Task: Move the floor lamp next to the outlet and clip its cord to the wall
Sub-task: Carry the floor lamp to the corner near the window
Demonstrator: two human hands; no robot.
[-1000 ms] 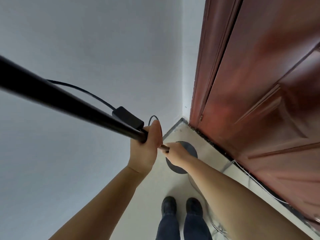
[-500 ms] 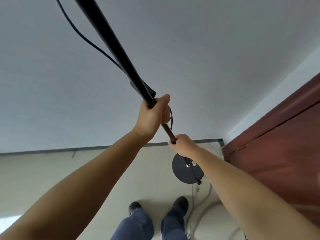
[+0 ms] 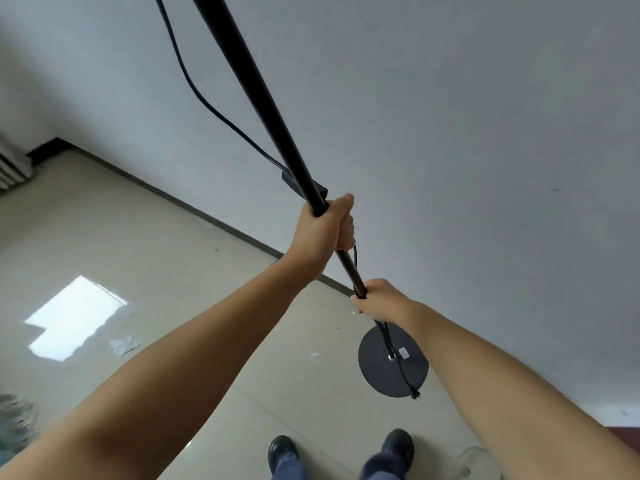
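A black floor lamp pole (image 3: 256, 88) runs from the top of the view down to its round dark base (image 3: 377, 372) near the white wall. My left hand (image 3: 322, 233) grips the pole at mid-height, just below the cord's inline switch box (image 3: 289, 178). My right hand (image 3: 382, 301) grips the pole lower down, just above the base. The black cord (image 3: 194, 88) hangs alongside the pole, and its plug (image 3: 415, 395) dangles over the base's edge. No outlet is in view.
The white wall (image 3: 450, 133) meets the beige tiled floor (image 3: 156, 244) along a dark baseboard. My shoes (image 3: 284, 450) stand close to the base. A bright light patch and a small white scrap (image 3: 124, 344) lie on the floor at left. A dark red door corner (image 3: 623, 433) shows at the right edge.
The view has swung left, away from the red door and along the wall. The lamp has moved with me, both hands keeping the same grip on the pole.
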